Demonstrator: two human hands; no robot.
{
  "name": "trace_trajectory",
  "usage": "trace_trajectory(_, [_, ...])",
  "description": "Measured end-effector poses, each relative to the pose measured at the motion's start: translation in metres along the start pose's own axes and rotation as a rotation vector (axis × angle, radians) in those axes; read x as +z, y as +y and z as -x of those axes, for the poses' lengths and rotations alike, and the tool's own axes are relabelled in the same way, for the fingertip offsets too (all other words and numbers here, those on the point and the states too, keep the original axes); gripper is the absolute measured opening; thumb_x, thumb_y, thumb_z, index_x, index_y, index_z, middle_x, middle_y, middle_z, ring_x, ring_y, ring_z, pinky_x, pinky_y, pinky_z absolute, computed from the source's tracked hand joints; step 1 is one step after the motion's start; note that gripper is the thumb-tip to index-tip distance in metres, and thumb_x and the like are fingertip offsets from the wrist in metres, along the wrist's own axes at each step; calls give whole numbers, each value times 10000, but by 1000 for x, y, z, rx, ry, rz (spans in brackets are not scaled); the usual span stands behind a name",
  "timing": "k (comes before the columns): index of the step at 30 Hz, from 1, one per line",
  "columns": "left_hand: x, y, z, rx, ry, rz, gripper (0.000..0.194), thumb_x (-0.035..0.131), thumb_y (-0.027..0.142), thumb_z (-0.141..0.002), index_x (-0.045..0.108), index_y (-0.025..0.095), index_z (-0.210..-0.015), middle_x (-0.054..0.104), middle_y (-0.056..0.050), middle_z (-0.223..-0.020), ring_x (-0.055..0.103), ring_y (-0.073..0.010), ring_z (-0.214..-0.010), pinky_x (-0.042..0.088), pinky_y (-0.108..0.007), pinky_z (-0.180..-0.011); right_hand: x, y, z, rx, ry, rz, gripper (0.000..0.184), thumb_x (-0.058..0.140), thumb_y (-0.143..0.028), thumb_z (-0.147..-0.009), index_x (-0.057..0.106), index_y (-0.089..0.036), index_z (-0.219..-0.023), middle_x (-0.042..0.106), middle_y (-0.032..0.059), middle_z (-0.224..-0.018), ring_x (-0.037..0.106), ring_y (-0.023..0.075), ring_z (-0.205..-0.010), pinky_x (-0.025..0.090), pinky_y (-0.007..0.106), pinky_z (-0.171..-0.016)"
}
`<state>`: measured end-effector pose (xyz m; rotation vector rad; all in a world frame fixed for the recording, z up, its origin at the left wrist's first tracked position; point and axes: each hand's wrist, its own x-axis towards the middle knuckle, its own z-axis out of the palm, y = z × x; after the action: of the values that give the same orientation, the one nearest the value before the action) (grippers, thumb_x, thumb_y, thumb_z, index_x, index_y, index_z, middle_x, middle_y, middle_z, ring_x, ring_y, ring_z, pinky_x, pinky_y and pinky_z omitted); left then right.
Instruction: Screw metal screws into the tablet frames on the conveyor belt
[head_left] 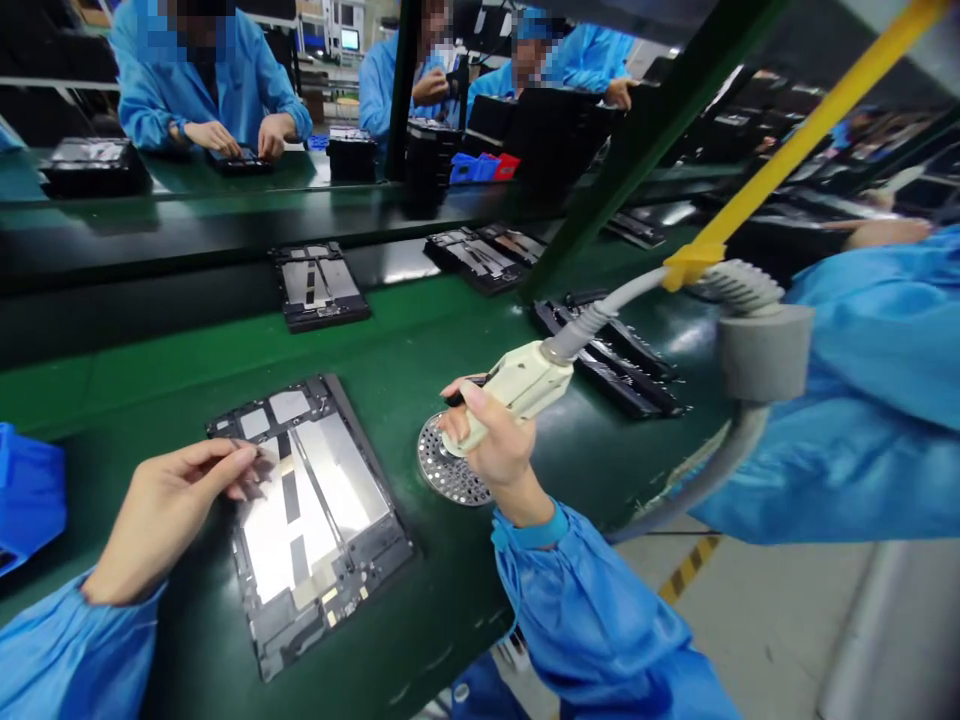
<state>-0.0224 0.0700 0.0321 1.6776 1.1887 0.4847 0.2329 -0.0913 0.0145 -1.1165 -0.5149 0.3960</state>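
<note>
**Right hand (499, 440) gripping pale tool (529, 380) beside opened tablet-like device (311, 530)**

Device is lying flat on the green surface (450, 590), in front of the wearer and left of the tool, showing silver plates, a dark strip and boards along its near end.

Left hand (176, 500) is hovering over the device's upper-left part, thumb and forefinger meeting or nearly so; cannot tell whether they are pinching anything or touching the plate.

Right hand is wrapping round the tool's handle, just right of the device. Perforated metal disc (444, 478) is facing upward at the tool's lower end, near the surface; contact unclear. Grey cable (630, 290) is running up from the handle to a yellow strap (810, 130).

Blue bin (30, 495) is sitting at the left edge. Second device (319, 285) is lying farther back; long black parts (615, 375) are resting beyond the tool.

Across the line, a blue-coated co-worker (146, 100) is handling a dark unit (244, 164) with both hands.
</note>
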Motion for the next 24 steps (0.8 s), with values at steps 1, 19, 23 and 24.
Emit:
trace_trajectory(1, [-2,0,-2,-14,19,9,403,856,595,-613,816,223,-763,736,-41,-705,627,-208,-690,537,-304,-694,0,1,0,0,0,-1,412,862,-536,-727,613,-223,-628,471,-75,-382,477,113,-353,572,316,-513])
trace_trajectory(19, [-20,-49,-81,101,233,92,291,859,413,-707,762,141,-736,748,-50,-712,647,-180,-683,490,-283,-689,18,-47,5,86,-73,18,446,894,-615,-583,732,-205,-651,487,-11,-388,498,145,-381,484,306,-437])
trace_trajectory(23, [-19,-55,-76,95,158,77,129,810,262,-742,769,148,-699,763,-42,-738,674,-188,-733,510,-292,-766,43,-45,15,93,-143,-4,418,904,-579,-634,751,-196,-698,500,-19,-401,487,138,-376,451,299,-438])
trace_trajectory(24, [-18,-57,-76,90,153,72,107,802,232,-746,765,150,-688,764,-42,-742,677,-188,-739,510,-293,-776,50,-43,17,86,-166,-7,404,903,-568,-654,756,-196,-710,504,-23,-405,488,137,-374,454,304,-443])
